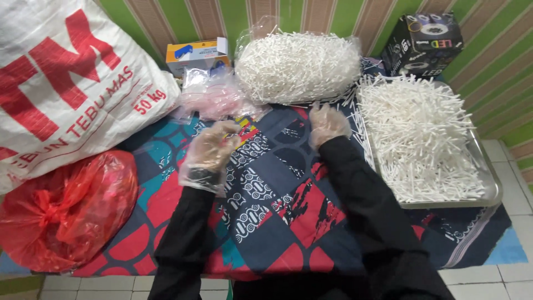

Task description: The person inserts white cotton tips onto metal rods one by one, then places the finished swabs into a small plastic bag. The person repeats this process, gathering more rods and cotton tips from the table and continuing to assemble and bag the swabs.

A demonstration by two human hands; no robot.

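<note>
My left hand point(214, 145) wears a thin clear plastic glove and hovers over the patterned cloth point(277, 189), fingers loosely curled near small clear packets point(214, 97). My right hand point(327, 123), also gloved, rests on the cloth just below a big clear bag of white sticks point(297, 66), fingers spread, holding nothing I can see. A metal tray point(491, 183) heaped with loose white sticks point(419, 133) lies right of that hand. Both sleeves are black.
A large white sack with red print point(66, 83) stands at the left, a red plastic bag point(61, 211) below it. A small blue and white box point(197, 53) and a black box point(425, 41) sit against the striped wall. Floor tiles show at the right.
</note>
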